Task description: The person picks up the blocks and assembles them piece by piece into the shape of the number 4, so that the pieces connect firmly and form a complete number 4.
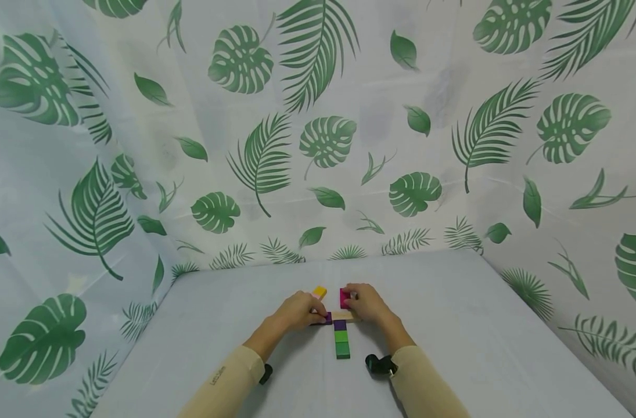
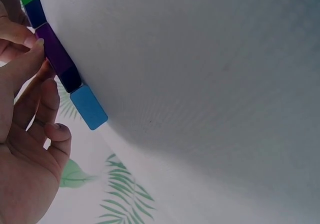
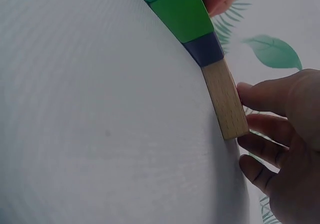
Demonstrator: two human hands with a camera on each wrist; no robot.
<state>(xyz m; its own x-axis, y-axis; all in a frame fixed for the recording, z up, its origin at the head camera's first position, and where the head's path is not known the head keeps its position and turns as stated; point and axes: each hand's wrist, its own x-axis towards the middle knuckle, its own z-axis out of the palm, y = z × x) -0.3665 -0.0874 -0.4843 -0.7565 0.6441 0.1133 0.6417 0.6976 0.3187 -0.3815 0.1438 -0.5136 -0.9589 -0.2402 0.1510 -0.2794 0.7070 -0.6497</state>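
My left hand (image 1: 299, 310) pinches a purple block (image 1: 328, 318) between thumb and fingers. In the left wrist view the thumb presses on that purple block (image 2: 56, 51), and a light blue block (image 2: 89, 107) lies at its dark end. My right hand (image 1: 367, 303) holds a magenta block (image 1: 343, 298) from its right side, thumb and forefinger around it. A plain wooden block (image 3: 225, 99) lies in front of the right fingers and hides the magenta one in the right wrist view. The wooden block meets the purple one in a crosswise row.
Below the row, a navy block (image 1: 340, 325), a light green block (image 1: 341, 336) and a darker green block (image 1: 342, 350) run toward me. A yellow block (image 1: 320, 291) stands beyond the left hand. Leaf-patterned white cloth (image 1: 349, 232) walls the pale table (image 1: 453, 337).
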